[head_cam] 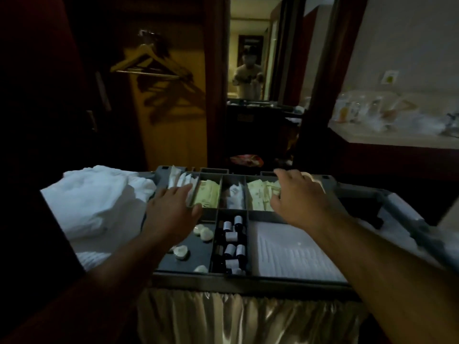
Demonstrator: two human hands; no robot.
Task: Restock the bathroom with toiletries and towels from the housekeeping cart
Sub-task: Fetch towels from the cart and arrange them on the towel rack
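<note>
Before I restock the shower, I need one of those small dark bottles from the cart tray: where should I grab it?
Pinch a bottle across its white-labelled body from straight above: they lie jumbled on their sides in a narrow compartment, so walls block the sides.
</note>
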